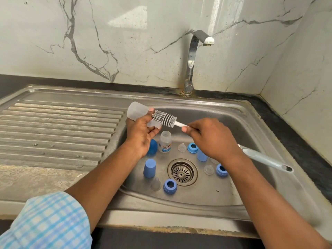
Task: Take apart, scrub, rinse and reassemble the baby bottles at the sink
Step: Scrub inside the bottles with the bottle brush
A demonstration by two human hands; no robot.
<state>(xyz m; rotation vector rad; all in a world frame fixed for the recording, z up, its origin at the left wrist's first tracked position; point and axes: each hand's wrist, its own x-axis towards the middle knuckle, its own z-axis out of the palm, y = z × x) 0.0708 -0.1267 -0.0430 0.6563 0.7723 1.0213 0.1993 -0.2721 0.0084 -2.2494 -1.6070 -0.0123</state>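
Bottle in hand: a clear bottle [137,112] is held tilted over the far left of the sink [233,186], mouth toward the right.
Left hand: the left hand [142,133] is wrapped around the bottle's lower part, fingers closed on it.
Right hand: the right hand [213,137] pinches the white handle of the brush [164,119]; the bristle head lies at the bottle's mouth, not clearly inside.
Progress: taking apart looks done, scrubbing appears under way; rinsing and reassembly remain, and the tap [195,58] runs no water.
Bottles: two in sight, the second bottle [165,141] upright on the sink floor.
Blue rings: three [169,186].
Clear teats: three clearly [209,169], perhaps a fourth hidden by the right hand.
Blue caps: three [149,168].
Second brush: a long handle [265,159] rests at the right.
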